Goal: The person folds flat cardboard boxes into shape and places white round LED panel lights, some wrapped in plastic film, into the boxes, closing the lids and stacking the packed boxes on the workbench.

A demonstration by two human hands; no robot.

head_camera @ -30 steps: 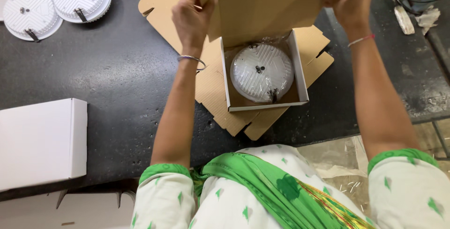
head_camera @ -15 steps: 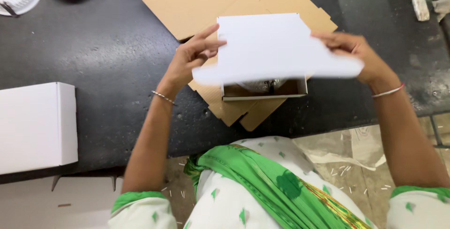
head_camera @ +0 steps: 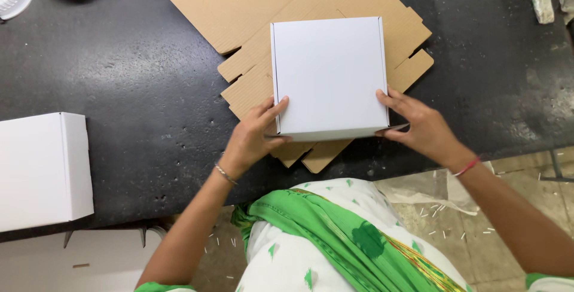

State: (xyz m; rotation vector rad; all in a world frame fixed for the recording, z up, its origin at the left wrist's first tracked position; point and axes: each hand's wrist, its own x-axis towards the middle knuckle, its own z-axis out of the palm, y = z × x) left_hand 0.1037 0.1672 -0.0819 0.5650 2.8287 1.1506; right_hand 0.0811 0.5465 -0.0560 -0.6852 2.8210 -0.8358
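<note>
Lying on flattened cardboard sheets atop a dark worktop: closed white box, being clamped between left hand and right hand at near corners.

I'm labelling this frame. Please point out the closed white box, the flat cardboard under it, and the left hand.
white box [head_camera: 329,70], head view, middle of its lid.
flat cardboard [head_camera: 239,5], head view, bare upper panel.
left hand [head_camera: 254,136], head view, back of hand.
</note>
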